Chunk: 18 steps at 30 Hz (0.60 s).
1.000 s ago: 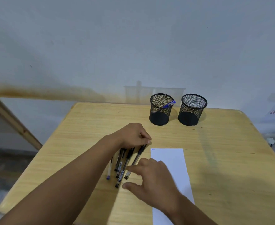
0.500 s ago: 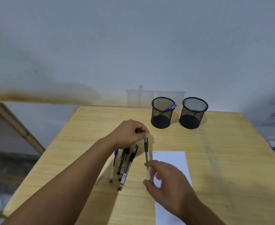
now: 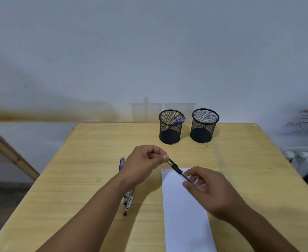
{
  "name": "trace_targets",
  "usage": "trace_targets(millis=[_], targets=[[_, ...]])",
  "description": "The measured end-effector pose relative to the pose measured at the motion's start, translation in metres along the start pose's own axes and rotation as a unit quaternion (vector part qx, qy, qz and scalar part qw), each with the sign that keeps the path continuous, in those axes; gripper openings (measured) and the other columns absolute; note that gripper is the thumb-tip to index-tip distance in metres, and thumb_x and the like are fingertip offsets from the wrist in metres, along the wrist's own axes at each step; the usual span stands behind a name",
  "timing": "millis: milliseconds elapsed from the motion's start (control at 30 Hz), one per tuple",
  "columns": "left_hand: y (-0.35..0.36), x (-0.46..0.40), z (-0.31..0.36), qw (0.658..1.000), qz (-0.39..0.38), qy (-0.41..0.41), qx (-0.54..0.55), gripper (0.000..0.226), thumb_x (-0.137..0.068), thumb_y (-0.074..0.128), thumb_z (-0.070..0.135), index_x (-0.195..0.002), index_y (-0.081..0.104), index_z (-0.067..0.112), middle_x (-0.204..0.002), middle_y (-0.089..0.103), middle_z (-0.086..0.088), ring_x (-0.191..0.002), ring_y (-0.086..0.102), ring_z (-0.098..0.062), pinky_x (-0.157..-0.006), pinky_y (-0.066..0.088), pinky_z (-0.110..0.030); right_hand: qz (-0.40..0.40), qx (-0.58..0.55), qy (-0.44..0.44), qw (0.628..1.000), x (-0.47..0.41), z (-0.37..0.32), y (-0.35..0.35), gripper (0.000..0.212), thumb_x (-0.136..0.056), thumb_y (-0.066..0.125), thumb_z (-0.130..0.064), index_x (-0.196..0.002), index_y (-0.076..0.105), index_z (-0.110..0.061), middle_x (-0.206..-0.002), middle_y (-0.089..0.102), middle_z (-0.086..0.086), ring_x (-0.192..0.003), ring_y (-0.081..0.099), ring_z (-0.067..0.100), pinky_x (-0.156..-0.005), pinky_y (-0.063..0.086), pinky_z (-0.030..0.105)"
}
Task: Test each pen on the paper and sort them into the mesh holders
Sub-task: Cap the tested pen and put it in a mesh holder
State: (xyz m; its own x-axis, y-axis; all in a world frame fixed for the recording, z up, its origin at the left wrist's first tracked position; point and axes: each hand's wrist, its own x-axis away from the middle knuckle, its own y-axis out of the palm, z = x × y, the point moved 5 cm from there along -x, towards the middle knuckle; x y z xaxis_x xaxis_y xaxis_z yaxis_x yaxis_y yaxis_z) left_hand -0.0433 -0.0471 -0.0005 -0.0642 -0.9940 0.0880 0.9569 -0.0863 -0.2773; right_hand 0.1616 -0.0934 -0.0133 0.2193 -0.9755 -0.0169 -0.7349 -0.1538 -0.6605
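Note:
Both hands hold one black pen (image 3: 176,168) above the top of the white paper strip (image 3: 184,211). My left hand (image 3: 144,164) pinches its capped end. My right hand (image 3: 207,188) pinches the other end between thumb and fingers. Several more pens (image 3: 128,202) lie on the table under my left forearm, one with a blue cap (image 3: 121,163) showing beside the wrist. Two black mesh holders stand at the back: the left holder (image 3: 170,127) has a blue pen (image 3: 179,120) leaning in it, the right holder (image 3: 204,125) looks empty.
The wooden table (image 3: 87,160) stands against a white wall. A wooden frame (image 3: 11,153) leans at the left. White plugs and a cable (image 3: 302,157) sit past the table's right edge.
My left hand lifted a black pen from the pile and my right hand took its other end. The pen swung from upright to slanting over the paper's top.

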Motion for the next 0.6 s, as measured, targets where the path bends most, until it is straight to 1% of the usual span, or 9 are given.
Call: trace_targets(millis=[33, 100, 167, 267, 367, 433, 500, 600], targets=[[0.004, 0.003, -0.001, 1.000, -0.001, -0.002, 0.002, 0.004, -0.084, 0.076, 0.024, -0.081, 0.074, 0.022, -0.066, 0.066, 0.006, -0.063, 0.054, -0.006, -0.067, 0.045, -0.027, -0.010, -0.019, 0.008, 1.000, -0.003, -0.002, 0.000, 0.008, -0.090, 0.062, -0.038, -0.095, 0.068, -0.038, -0.083, 0.067, -0.023, -0.079, 0.063, 0.000, -0.066, 0.050, 0.019], [0.013, 0.010, -0.002, 1.000, -0.010, -0.006, 0.014, 0.003, -0.084, 0.077, 0.022, -0.083, 0.074, 0.021, -0.069, 0.071, 0.006, -0.064, 0.060, -0.001, -0.069, 0.047, -0.022, -0.019, -0.048, 0.014, 0.999, -0.008, -0.005, -0.001, 0.011, -0.092, 0.059, -0.036, -0.097, 0.070, -0.036, -0.085, 0.071, -0.020, -0.080, 0.066, 0.000, -0.070, 0.055, 0.024], [0.019, 0.014, -0.003, 1.000, -0.012, -0.003, 0.019, 0.003, -0.084, 0.077, 0.021, -0.085, 0.074, 0.021, -0.075, 0.074, 0.004, -0.071, 0.065, -0.002, -0.073, 0.048, -0.022, -0.016, -0.066, 0.020, 0.998, -0.010, -0.008, -0.001, 0.011, -0.093, 0.060, -0.033, -0.095, 0.071, -0.034, -0.084, 0.071, -0.016, -0.079, 0.067, 0.002, -0.074, 0.058, 0.033], [0.021, 0.018, -0.005, 0.999, 0.012, -0.007, 0.029, 0.004, -0.084, 0.077, 0.023, -0.086, 0.074, 0.022, -0.079, 0.075, 0.002, -0.074, 0.066, -0.004, -0.075, 0.050, -0.025, -0.004, -0.123, 0.056, 0.991, -0.010, -0.007, 0.002, 0.008, -0.092, 0.063, -0.029, -0.089, 0.070, -0.031, -0.085, 0.070, -0.011, -0.073, 0.071, 0.007, -0.071, 0.059, 0.042], [0.025, 0.022, -0.009, 0.999, 0.014, -0.020, 0.038, 0.006, -0.083, 0.077, 0.026, -0.088, 0.074, 0.023, -0.084, 0.076, -0.001, -0.081, 0.069, -0.009, -0.081, 0.053, -0.030, 0.015, -0.147, 0.075, 0.986, -0.007, -0.005, 0.008, 0.006, -0.089, 0.065, -0.028, -0.086, 0.069, -0.031, -0.085, 0.070, -0.011, -0.061, 0.068, 0.008, -0.060, 0.057, 0.037], [0.026, 0.024, -0.012, 0.999, 0.010, -0.020, 0.042, 0.007, -0.082, 0.078, 0.026, -0.088, 0.075, 0.024, -0.087, 0.076, -0.005, -0.086, 0.070, -0.015, -0.084, 0.053, -0.034, 0.041, -0.155, 0.069, 0.985, -0.003, -0.004, 0.009, 0.007, -0.086, 0.069, -0.027, -0.081, 0.071, -0.031, -0.080, 0.071, -0.011, -0.052, 0.056, 0.005, -0.051, 0.049, 0.027], [0.027, 0.025, -0.014, 0.999, 0.009, -0.018, 0.044, 0.006, -0.082, 0.079, 0.027, -0.087, 0.075, 0.026, -0.087, 0.075, -0.007, -0.089, 0.070, -0.019, -0.085, 0.053, -0.035, 0.058, -0.169, 0.062, 0.982, 0.000, -0.005, 0.009, 0.012, -0.086, 0.070, -0.026, -0.075, 0.072, -0.029, -0.075, 0.071, -0.010, -0.048, 0.049, 0.002, -0.048, 0.040, 0.019], [0.027, 0.027, -0.014, 0.999, 0.012, -0.022, 0.044, 0.005, -0.083, 0.078, 0.025, -0.087, 0.076, 0.026, -0.085, 0.076, -0.004, -0.088, 0.070, -0.017, -0.084, 0.054, -0.033, 0.065, -0.178, 0.061, 0.980, 0.002, -0.007, 0.010, 0.016, -0.086, 0.070, -0.027, -0.070, 0.070, -0.027, -0.069, 0.068, -0.008, -0.046, 0.046, 0.002, -0.046, 0.038, 0.016]])
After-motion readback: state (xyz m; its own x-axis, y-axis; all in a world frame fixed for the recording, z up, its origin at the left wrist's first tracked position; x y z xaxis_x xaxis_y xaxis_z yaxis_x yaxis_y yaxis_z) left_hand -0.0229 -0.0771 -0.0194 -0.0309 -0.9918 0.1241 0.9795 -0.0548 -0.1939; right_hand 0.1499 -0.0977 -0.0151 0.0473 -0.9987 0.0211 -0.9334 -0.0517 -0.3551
